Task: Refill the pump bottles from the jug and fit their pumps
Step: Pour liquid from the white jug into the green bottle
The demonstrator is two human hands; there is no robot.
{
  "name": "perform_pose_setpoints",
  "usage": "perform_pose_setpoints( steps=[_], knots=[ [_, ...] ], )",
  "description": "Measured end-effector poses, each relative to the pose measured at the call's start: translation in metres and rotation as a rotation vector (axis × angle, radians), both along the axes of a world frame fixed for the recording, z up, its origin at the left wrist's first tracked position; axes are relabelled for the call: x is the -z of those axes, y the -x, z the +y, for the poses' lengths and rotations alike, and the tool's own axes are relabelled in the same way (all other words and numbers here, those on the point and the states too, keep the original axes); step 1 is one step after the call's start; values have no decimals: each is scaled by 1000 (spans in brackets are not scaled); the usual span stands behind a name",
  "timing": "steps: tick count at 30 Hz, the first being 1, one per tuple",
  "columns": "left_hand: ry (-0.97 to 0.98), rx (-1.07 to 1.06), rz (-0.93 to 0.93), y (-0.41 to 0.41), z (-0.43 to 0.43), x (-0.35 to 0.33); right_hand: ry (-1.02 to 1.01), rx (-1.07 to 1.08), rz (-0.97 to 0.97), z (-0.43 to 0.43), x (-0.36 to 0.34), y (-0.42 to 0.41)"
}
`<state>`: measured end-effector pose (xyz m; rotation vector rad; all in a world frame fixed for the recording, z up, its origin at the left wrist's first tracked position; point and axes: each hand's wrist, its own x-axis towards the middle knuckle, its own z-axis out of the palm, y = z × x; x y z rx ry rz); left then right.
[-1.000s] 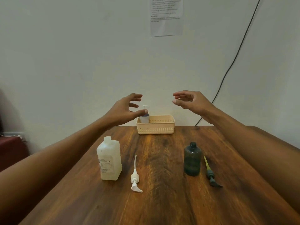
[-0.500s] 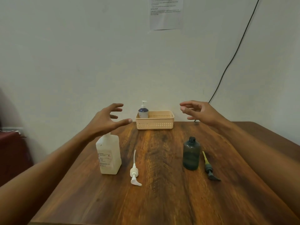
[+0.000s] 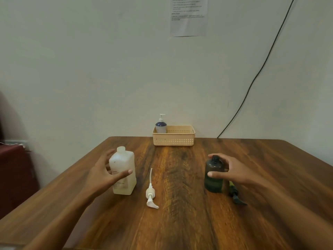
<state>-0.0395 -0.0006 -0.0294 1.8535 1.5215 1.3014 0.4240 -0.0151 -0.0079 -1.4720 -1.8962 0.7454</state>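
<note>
Plain room: wood table [image 3: 180, 222], taped notice [image 3: 188, 17].

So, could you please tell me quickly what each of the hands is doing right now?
Left hand: open, fingers spread around the white jug, no firm grip visible.
Right hand: open, fingers curled around the dark green bottle, not yet clamped.

A: What stands at the far edge of the brown wood-grain table [image 3: 180, 222]?

B: A beige perforated plastic basket [image 3: 173, 138], close to the pale wall [image 3: 90, 69].

A: And on that wall?

B: A white printed paper sheet [image 3: 188, 17] near the top, its text too small to read. A thin black cable [image 3: 259, 69] runs slanting down the wall's right side to the table's back edge.

A: Anything at far left?

B: A dark red cabinet [image 3: 16, 174], partly out of view.
</note>
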Motion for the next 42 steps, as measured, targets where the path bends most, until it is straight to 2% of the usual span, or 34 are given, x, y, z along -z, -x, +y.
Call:
perform_pose_setpoints(
  steps=[8, 12, 20, 29, 42],
  knots=[
    [9, -24, -34, -9, -4, 18, 43, 95, 166, -5, 16, -4],
    [-6, -52, -28, -10, -3, 18, 4, 177, 263, -6, 22, -2],
    [-93, -5, -36, -31, 3, -12, -120, 171, 344, -4, -4, 24],
    [-177, 102, -9, -76, 15, -55, -254, 45, 354, -2, -58, 62],
    [-267, 185, 116, -99, 9, -90, -319, 3, 286, 0, -77, 80]
  ],
)
